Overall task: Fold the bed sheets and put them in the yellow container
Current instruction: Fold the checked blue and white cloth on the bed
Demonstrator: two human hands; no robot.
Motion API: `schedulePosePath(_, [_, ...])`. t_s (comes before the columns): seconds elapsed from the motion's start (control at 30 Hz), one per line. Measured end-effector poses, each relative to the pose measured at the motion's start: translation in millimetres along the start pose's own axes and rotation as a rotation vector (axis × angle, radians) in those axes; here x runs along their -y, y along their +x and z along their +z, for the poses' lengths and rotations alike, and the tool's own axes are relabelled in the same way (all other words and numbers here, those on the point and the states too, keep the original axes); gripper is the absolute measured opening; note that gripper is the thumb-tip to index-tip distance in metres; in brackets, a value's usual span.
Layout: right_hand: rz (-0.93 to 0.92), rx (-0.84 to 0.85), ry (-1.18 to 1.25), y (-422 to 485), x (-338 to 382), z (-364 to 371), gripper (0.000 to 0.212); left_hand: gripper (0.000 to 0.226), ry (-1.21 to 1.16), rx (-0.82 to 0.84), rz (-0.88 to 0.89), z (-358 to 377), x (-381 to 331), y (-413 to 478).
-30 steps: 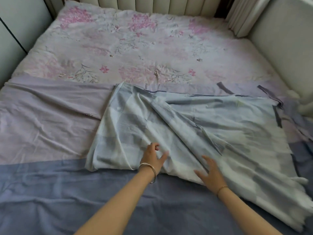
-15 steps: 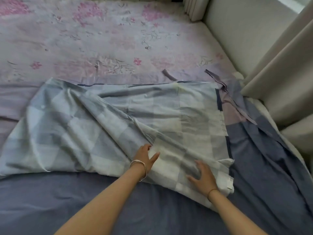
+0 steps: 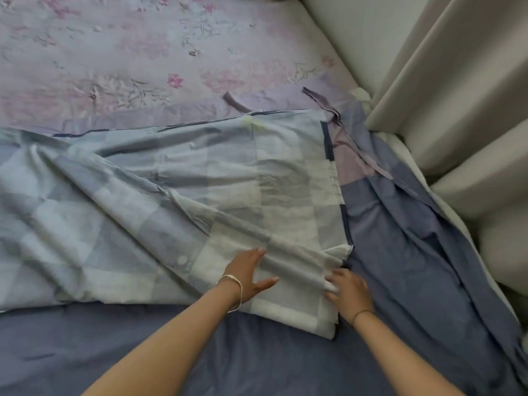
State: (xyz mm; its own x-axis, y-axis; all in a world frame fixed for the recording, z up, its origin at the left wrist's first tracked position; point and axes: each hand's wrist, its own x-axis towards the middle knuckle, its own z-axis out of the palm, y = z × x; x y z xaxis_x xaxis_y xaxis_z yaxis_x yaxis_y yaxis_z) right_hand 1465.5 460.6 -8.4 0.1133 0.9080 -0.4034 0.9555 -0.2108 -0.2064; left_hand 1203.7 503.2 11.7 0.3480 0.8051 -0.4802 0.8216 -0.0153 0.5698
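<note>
Flat and spread, left hand (image 3: 247,274) pins the pale blue-and-white checked fabric bed sheet (image 3: 200,181); right hand (image 3: 350,290) apparently pinches its right edge for alignment.

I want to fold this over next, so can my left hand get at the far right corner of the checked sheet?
Probably yes, with a stretch. The left hand rests flat on the checked sheet, and its far right corner lies uncovered, with only flat fabric between; nothing blocks the way.

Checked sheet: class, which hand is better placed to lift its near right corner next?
Right: the right hand grips the right edge of the checked sheet; the left hand lies flat, further in.
</note>
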Motion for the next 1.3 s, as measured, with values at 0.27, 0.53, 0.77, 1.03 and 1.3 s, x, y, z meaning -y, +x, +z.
schedulePosePath(0.27, [-0.009, 0.137, 0.759, 40, -7, -81, 0.022, 0.12, 0.068, -0.131, 0.119, -10, -19, 21])
schedulePosePath(0.53, [0.107, 0.261, 1.51, 137, 7, -120, 0.021, 0.114, -0.034, -0.419, 0.061, -27, -54, 64])
schedulePosePath(0.77, [0.18, 0.523, 0.896, 145, -29, -85, 0.031, 0.127, -0.083, -0.302, -0.182, -7, -68, 95])
schedulePosePath(1.03, [-0.003, 0.608, 1.508, 160, 11, -107, 0.043, 0.136, -0.129, -0.37, -0.226, 4, -71, 109])
schedulePosePath(1.3, [-0.343, 0.516, 1.651, 149, 56, -204, 0.03, 0.082, -0.395, -0.93, -0.065, -54, -84, 103])
